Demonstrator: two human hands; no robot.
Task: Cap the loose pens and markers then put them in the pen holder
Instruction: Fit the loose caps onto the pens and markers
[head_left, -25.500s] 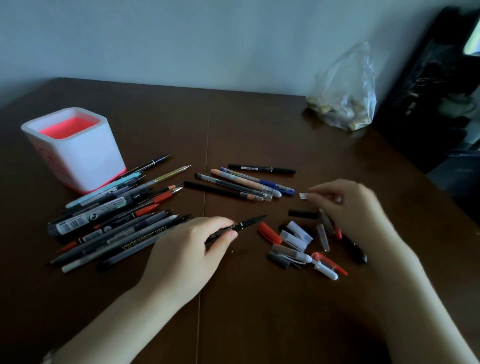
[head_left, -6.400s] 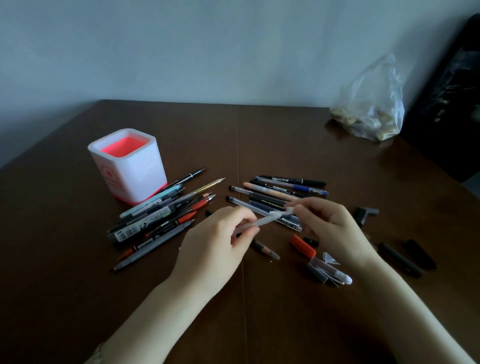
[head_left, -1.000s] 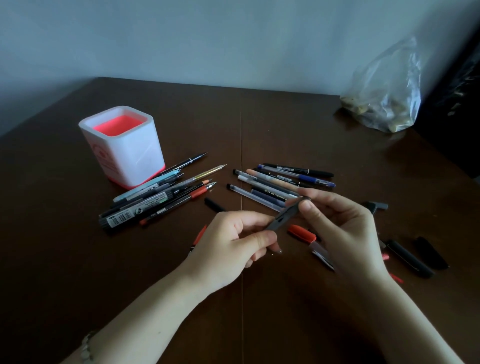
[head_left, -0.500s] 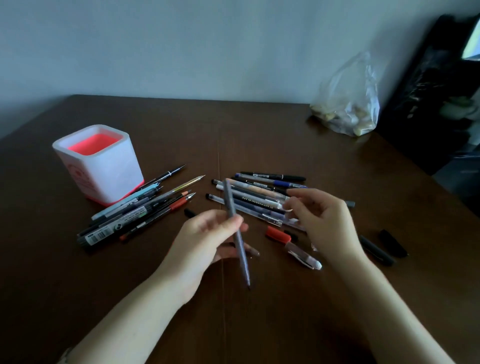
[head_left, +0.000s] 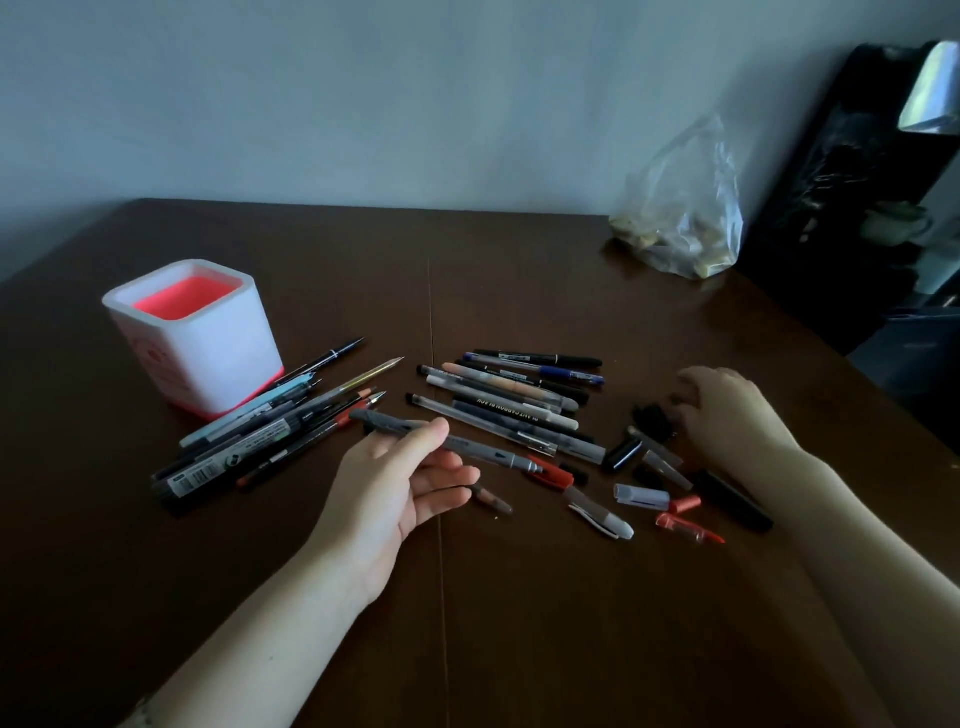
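The pen holder (head_left: 208, 343) is a square white cup with a pink-red interior and base. It stands upright at the left rear. A fan of uncapped pens (head_left: 270, 431) lies just beside its near right corner, tips pointing right and rearward. A row of capped pens (head_left: 509, 400) lies roughly parallel at centre. The grey pen (head_left: 483, 451) is held near-horizontal in the left hand (head_left: 395, 488) between both groups. Loose caps (head_left: 641, 493), black, white, red and clear, lie scattered right of centre.
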